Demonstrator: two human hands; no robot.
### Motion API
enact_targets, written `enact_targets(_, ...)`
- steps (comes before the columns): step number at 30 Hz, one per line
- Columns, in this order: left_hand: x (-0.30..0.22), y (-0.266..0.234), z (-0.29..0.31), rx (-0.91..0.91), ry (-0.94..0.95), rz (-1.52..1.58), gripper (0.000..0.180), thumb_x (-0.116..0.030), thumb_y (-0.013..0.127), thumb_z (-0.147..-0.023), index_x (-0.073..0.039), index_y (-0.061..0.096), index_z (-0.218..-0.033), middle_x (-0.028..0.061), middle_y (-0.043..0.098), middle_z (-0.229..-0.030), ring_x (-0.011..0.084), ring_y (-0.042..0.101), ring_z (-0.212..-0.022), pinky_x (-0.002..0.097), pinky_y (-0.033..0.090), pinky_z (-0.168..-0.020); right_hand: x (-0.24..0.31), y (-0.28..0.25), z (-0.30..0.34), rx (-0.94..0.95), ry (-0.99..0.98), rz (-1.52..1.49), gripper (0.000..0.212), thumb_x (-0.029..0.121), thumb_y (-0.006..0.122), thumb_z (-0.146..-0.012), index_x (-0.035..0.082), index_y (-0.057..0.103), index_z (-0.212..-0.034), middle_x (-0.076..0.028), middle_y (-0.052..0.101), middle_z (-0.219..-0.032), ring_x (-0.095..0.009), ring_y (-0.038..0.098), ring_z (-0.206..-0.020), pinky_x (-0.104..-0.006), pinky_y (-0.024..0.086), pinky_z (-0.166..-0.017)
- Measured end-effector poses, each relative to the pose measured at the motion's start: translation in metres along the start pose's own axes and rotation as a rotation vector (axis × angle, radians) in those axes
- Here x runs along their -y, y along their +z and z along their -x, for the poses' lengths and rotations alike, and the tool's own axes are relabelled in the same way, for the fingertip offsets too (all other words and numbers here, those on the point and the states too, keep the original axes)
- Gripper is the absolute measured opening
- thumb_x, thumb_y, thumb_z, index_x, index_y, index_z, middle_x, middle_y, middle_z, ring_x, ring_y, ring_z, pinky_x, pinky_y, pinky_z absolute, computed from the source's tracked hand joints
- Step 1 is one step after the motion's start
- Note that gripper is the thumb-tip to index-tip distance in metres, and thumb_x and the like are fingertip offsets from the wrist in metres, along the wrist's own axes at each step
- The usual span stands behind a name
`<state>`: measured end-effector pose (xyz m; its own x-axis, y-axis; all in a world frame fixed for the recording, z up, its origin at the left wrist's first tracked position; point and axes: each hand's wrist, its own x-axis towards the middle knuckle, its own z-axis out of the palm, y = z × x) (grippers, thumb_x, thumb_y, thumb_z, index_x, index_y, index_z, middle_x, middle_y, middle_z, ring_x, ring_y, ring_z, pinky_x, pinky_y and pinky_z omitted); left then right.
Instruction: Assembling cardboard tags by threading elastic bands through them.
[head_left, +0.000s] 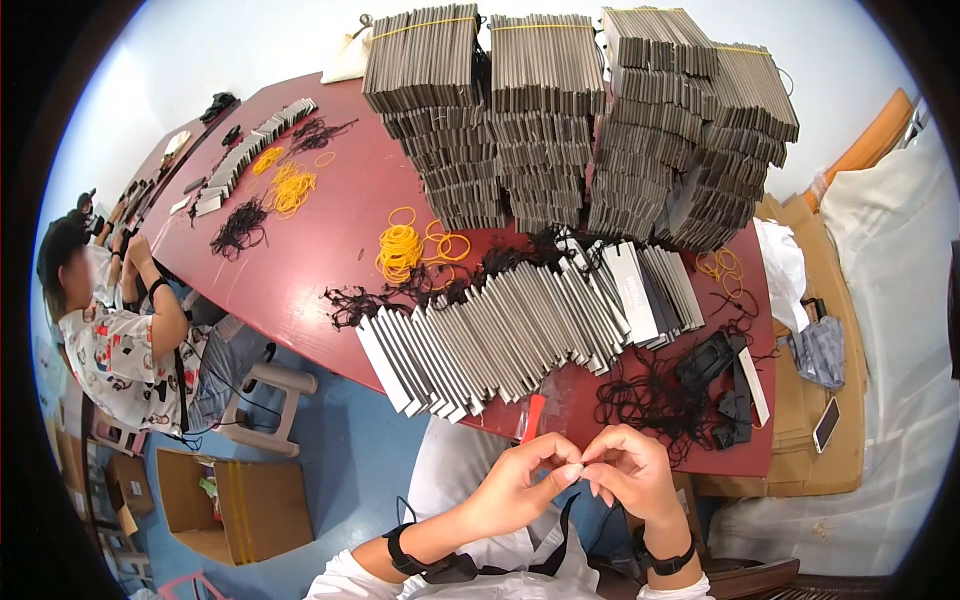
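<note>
Can't tell what my left hand [518,488] and right hand [628,470] are pinching, it's way too small. My elbows are cut off at 6 o'clock. The seated person [120,330] at 9 o'clock is half lost in the dark rim.

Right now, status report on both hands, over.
Left hand and right hand together, fingertips pinching something small, unclear what. Row of grey folded cards just ahead on red table. Black strings beside.

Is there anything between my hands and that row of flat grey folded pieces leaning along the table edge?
Nothing visible blocks them. The left hand and right hand pinch together just below the dark red table, and the row of flat grey folded pieces lies directly beyond. Only a small red object sits at the table edge between.
</note>
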<state>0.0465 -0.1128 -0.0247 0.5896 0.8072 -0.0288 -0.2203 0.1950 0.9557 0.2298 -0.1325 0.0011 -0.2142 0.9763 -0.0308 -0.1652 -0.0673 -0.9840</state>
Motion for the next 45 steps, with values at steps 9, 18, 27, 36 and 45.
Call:
enact_targets(9,-0.002,0.001,-0.002,-0.029,-0.051,0.197,0.010,-0.008,0.055,-0.095,0.001,0.055,-0.101,0.0017,0.056,-0.093,0.0058,0.052,-0.081,0.0203,0.044,-0.070,-0.003,-0.003,-0.005,0.010,0.013,0.042,0.005,0.000,0.062,-0.086,-0.002,0.059,-0.090,-0.004,0.057,-0.083,-0.007,0.056,-0.061,-0.0187,0.042,-0.044)
enact_targets(18,-0.016,0.001,0.001,-0.157,0.066,-0.398,0.017,-0.007,0.064,-0.089,-0.001,0.066,-0.105,0.0015,0.068,-0.083,0.0034,0.049,-0.058,0.0203,0.042,-0.053,-0.003,-0.008,-0.006,-0.029,-0.008,0.012,0.007,0.001,0.065,-0.086,-0.002,0.059,-0.088,-0.004,0.055,-0.086,-0.007,0.053,-0.064,-0.0188,0.042,-0.049)
enact_targets(27,-0.018,-0.003,-0.002,-0.263,0.117,-0.687,0.017,-0.012,0.060,-0.092,0.001,0.065,-0.100,0.0065,0.067,-0.084,0.0081,0.052,-0.067,0.0253,0.046,-0.061,-0.002,-0.012,-0.007,-0.170,-0.031,0.066,0.008,-0.001,0.067,-0.082,-0.001,0.060,-0.085,-0.003,0.055,-0.087,-0.009,0.053,-0.079,-0.0226,0.044,-0.072)
enact_targets(36,-0.013,-0.007,-0.005,-0.210,-0.046,-0.064,0.018,-0.015,0.061,-0.093,0.001,0.067,-0.097,0.0018,0.064,-0.081,0.0042,0.047,-0.069,0.0213,0.040,-0.064,-0.018,-0.006,-0.007,-0.243,-0.078,-0.003,0.006,-0.003,0.064,-0.085,-0.001,0.059,-0.087,-0.003,0.055,-0.087,-0.008,0.056,-0.078,-0.0226,0.046,-0.072)
enact_targets(45,-0.036,0.004,-0.015,-0.351,0.226,-0.911,0.014,-0.018,0.073,-0.080,-0.006,0.070,-0.087,0.0048,0.057,-0.064,0.0160,0.050,-0.049,0.0281,0.040,-0.046,-0.036,-0.007,0.003,-0.291,-0.067,-0.133,0.007,0.001,0.065,-0.086,0.000,0.058,-0.089,-0.001,0.055,-0.084,-0.007,0.053,-0.077,-0.0204,0.043,-0.069)
